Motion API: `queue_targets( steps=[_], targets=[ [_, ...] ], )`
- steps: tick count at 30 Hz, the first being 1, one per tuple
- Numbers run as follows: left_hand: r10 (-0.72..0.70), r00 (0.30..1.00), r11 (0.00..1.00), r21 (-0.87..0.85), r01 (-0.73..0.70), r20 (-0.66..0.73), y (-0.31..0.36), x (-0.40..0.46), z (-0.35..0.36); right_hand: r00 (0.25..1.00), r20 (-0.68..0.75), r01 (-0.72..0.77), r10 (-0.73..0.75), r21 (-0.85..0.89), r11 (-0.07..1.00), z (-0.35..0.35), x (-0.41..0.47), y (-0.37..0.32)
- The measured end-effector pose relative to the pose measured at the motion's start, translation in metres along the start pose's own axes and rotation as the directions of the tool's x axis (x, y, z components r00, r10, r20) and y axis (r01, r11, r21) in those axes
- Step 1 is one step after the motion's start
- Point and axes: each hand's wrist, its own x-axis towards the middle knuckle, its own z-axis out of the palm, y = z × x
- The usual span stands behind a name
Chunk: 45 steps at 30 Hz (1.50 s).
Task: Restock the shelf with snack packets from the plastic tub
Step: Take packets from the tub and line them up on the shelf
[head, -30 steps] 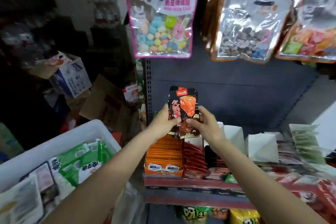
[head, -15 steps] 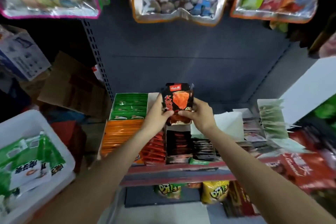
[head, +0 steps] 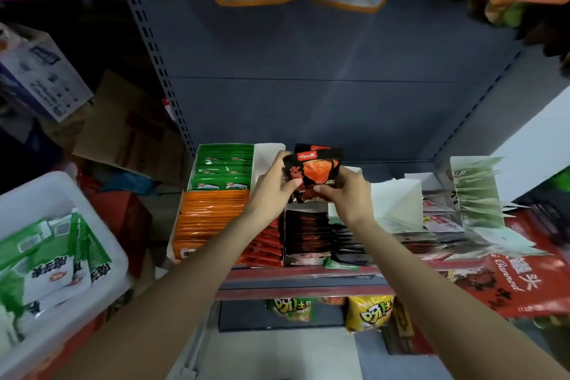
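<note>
Two hands, the left hand [head: 271, 191] and right hand [head: 348, 196], are gripping a small stack of black-and-red foil snack packets [head: 314, 171] with curled fingers, holding it above one open black display box [head: 305, 236] on the red-edged shelf [head: 302, 282]. One white plastic tub [head: 61, 194] is sitting at the left.

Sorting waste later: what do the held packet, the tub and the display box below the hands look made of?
Packet: glossy plastic film, creased, catching light. Tub: white moulded plastic, smooth thick rim. Display box: probably printed card, with thin folded walls.
</note>
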Motion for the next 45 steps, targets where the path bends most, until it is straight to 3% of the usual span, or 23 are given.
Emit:
queue_targets(
  steps=[7, 10, 13, 17, 20, 28, 32, 34, 39, 45],
  targets=[
    [0.002, 0.999, 0.993, 0.120, 0.002, -0.034, -0.005, -0.007, -0.017, 0.997, 0.077, 0.024, -0.007, -0.221, 0.975, 0.013, 0.003, -0.007],
    [0.105, 0.990, 0.973, 0.216, -0.084, -0.090, -0.002, -0.010, -0.022, 0.989, 0.147, 0.038, 0.007, -0.306, 0.951, 0.018, 0.006, -0.007],
    [0.151, 0.987, 0.941, 0.314, -0.128, -0.050, 0.000, -0.008, -0.020, 0.973, 0.219, 0.015, 0.070, -0.365, 0.931, 0.017, 0.009, -0.002],
    [0.185, 0.982, 0.882, 0.447, -0.149, -0.037, -0.002, -0.003, -0.021, 0.962, 0.272, 0.133, -0.013, -0.427, 0.894, 0.011, 0.005, 0.003],
    [0.193, 0.981, 0.859, 0.485, -0.166, -0.006, -0.006, 0.000, -0.025, 0.974, 0.210, 0.176, -0.084, -0.471, 0.864, 0.006, 0.004, 0.006],
    [0.210, 0.966, 0.719, 0.646, -0.256, 0.149, 0.006, 0.002, -0.028, 0.982, 0.191, 0.096, -0.012, -0.439, 0.893, 0.011, 0.009, 0.006],
    [0.257, 0.945, 0.597, 0.735, -0.320, 0.203, 0.001, 0.000, -0.016, 0.991, 0.109, 0.092, -0.072, -0.184, 0.979, -0.008, 0.008, 0.009],
    [0.225, 0.950, 0.571, 0.761, -0.309, 0.217, -0.002, -0.002, -0.005, 0.990, 0.090, 0.123, -0.110, -0.147, 0.981, -0.012, 0.006, 0.008],
    [0.174, 0.965, 0.717, 0.647, -0.261, 0.197, -0.020, 0.001, -0.002, 0.970, 0.232, 0.139, -0.069, -0.304, 0.942, -0.006, 0.012, 0.013],
    [0.077, 0.971, 0.860, 0.477, -0.179, 0.225, -0.021, -0.001, -0.009, 0.913, 0.406, 0.105, 0.045, -0.340, 0.934, -0.013, 0.012, 0.002]
  ],
)
